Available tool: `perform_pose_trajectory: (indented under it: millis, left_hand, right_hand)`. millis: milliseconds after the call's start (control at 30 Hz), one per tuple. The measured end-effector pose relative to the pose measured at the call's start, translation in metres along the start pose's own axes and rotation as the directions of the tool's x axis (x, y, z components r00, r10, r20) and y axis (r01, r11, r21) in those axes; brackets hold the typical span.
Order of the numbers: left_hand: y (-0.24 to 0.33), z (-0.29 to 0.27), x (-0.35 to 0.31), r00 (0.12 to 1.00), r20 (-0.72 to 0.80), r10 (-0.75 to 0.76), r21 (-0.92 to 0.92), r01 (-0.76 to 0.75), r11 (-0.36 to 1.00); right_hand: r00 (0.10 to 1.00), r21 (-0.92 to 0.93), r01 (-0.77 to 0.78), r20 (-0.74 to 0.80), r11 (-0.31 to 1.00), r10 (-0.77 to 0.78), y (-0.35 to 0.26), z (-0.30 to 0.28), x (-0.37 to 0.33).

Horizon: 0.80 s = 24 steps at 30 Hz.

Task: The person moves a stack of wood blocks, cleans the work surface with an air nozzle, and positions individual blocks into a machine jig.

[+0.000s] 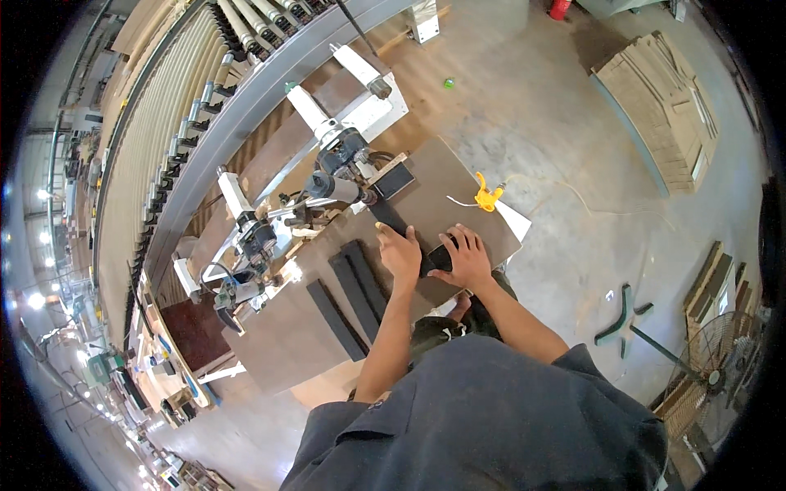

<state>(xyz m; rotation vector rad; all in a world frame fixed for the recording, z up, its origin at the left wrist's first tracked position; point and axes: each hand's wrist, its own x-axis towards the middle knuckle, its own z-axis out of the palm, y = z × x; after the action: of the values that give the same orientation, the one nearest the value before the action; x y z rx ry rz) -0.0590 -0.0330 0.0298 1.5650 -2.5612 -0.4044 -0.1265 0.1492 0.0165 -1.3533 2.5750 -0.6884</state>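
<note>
A long black strip (386,216) lies on the brown work table (295,360), its far end under the head of a boring machine (336,184). My left hand (400,257) is closed over this strip, with the thumb and forefinger along its sides. Close beside it, my right hand (467,260) grips a short black piece (440,258) near the table's front edge. Whether that piece joins the strip is hidden by my fingers. Several more black strips (337,319) lie side by side on the table, left of my left forearm.
A second machine head (255,241) stands farther left along the table. At the table's right corner sits a yellow tool (489,195) with a thin hose. Stacked flat panels (663,110) lie at far right. A caged fan (712,376) stands at lower right. Rollers (155,106) run along the back left.
</note>
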Motion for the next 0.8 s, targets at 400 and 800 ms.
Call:
perform_pose_trajectory:
  millis: [400, 800]
  left_hand:
    - [0.006, -0.002, 0.014, 0.999, 0.003, -0.040, -0.005, 0.041, 0.999]
    - [0.007, -0.003, 0.011, 0.998, 0.041, -0.044, 0.037, 0.042, 0.998]
  right_hand:
    - [1.000, 0.012, 0.008, 0.024, 1.000, -0.008, -0.003, -0.004, 0.017]
    - [0.999, 0.073, 0.039, -0.005, 0.997, -0.038, 0.003, -0.012, 0.013]
